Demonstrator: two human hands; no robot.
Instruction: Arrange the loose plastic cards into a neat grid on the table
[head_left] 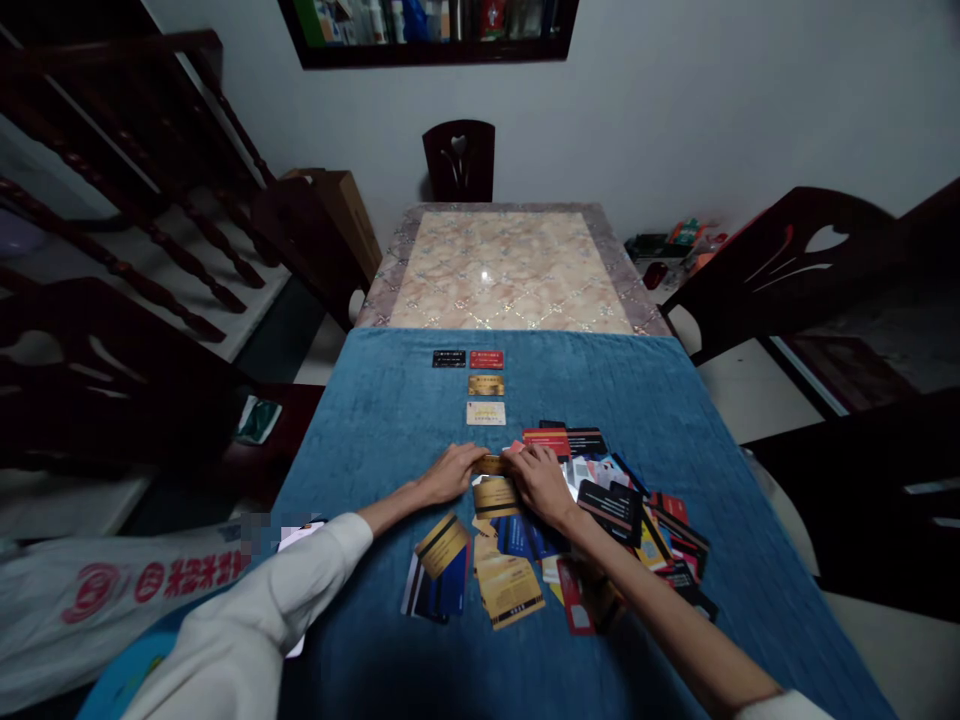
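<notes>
**Blue cloth (360,430), gold card (491,464) between two hands**

The cloth, soft and napped, covers the near part of a table (510,265) whose far end shows a shiny marbled pattern. The gold card sits directly between the hands, its long axis running left to right, on the near side of a pale card (486,413). The left hand (452,473) pinches its left end and the right hand (540,482) its right, both equally near; how firmly, I cannot tell. Flat, glossy rectangular cards lie in a loose pile (609,512) beside the right forearm.
</notes>
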